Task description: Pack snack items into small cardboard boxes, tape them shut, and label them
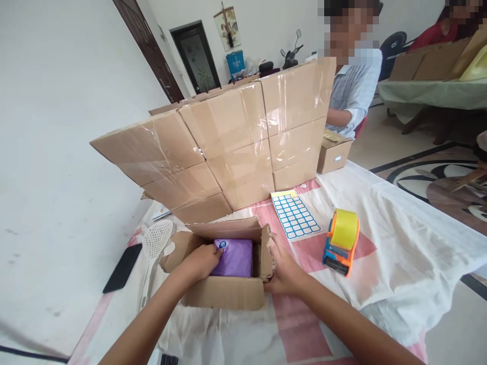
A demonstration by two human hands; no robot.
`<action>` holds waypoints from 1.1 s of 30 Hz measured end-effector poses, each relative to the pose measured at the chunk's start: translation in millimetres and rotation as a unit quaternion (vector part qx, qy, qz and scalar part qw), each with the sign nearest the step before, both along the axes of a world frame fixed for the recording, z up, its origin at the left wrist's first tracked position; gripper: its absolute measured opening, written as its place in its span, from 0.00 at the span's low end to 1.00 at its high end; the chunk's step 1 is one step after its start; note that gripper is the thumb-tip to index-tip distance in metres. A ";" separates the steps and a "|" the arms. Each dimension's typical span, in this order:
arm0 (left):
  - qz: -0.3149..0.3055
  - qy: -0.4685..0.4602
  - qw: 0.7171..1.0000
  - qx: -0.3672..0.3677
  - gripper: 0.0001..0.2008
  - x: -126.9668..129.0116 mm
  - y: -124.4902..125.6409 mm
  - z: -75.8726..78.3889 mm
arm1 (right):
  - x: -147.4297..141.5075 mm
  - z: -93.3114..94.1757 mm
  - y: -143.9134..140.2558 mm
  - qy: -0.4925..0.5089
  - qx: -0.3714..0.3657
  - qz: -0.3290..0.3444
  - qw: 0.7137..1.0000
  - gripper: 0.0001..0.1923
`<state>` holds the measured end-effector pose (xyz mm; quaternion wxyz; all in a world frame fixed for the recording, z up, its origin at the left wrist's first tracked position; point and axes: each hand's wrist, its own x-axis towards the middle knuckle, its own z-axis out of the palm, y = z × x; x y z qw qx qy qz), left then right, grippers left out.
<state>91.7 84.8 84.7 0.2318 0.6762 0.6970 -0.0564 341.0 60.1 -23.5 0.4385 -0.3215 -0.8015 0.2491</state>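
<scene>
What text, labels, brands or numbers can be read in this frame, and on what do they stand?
None can be read.
Purple package in the open box, under the left hand: small round blue logo, too small to read.
Sticker sheet: blue-edged labels, blank.
Small box by the other person: white label, too blurred.
Wall poster: unreadable.
Tape dispenser: no print visible.

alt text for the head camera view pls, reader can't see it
A left hand presses a purple packet into an open cardboard box while the right hand holds its side flap. Behind stand taped boxes; a label sheet and tape dispenser lie right.
</scene>
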 end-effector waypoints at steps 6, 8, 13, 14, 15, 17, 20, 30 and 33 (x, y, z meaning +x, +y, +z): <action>0.054 -0.141 0.952 0.266 0.21 6.3 -67.6 3.8 | 18.7 -1.4 0.5 0.025 0.043 0.050 0.998 0.63; 0.104 -0.170 0.847 0.492 0.15 -3.2 -103.6 -21.3 | 23.8 -0.6 1.6 0.026 0.041 0.070 0.996 0.60; 0.270 -0.173 0.784 0.532 0.29 -53.7 -149.1 -94.0 | 30.1 5.1 5.0 0.036 -0.011 0.080 0.996 0.54; 0.237 -0.177 0.824 0.483 0.31 -63.8 -148.8 -100.3 | 30.5 6.3 5.1 0.037 -0.013 0.083 0.996 0.53; 0.189 -0.182 0.860 0.439 0.32 -71.8 -146.8 -102.4 | 30.6 7.4 5.1 0.036 -0.013 0.087 0.995 0.53; 0.096 -0.199 0.891 0.398 0.29 -79.2 -139.9 -94.3 | 30.4 8.6 4.6 0.033 -0.011 0.089 0.995 0.53; 0.030 -0.251 0.864 0.435 0.25 -70.3 -128.0 -60.5 | 29.8 7.8 4.3 0.030 -0.017 0.076 0.997 0.54; -0.200 0.058 0.924 0.321 0.19 -1.0 -47.8 8.7 | 27.5 9.1 5.1 0.035 -0.014 0.072 0.997 0.51; -0.147 0.079 0.917 0.361 0.18 7.4 -42.9 6.5 | 26.5 13.4 4.1 0.039 -0.021 0.061 0.997 0.43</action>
